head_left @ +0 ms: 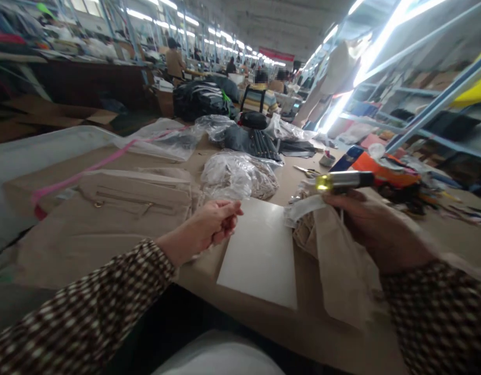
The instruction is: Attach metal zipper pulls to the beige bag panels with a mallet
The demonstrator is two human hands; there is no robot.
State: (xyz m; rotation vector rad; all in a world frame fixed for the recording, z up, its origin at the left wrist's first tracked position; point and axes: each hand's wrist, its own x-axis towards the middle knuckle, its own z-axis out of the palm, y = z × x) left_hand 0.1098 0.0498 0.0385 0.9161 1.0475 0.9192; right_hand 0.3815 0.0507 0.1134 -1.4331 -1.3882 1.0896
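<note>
My left hand [214, 225] hovers beside the left edge of a white board [262, 255]. Its fingers are curled, with thumb and forefinger pressed together; anything between them is too small to make out. At the right, my right hand [361, 221] is closed around a short silver and dark cylinder [342, 180] with a bright yellow end. Motion blurs this hand. Beige fabric pieces [334, 265] lie under and beside it, partly hidden by it. To the left, a beige fabric panel [142, 203] with zips lies flat on the table.
A clear plastic bag [238, 174] of beige pieces sits beyond the board. Scissors [306, 171] lie behind my right hand. Dark folded pieces [252, 143] and a pink strap [96, 166] are farther back. A metal shelf frame [439, 99] rises at right. Other people work in the background.
</note>
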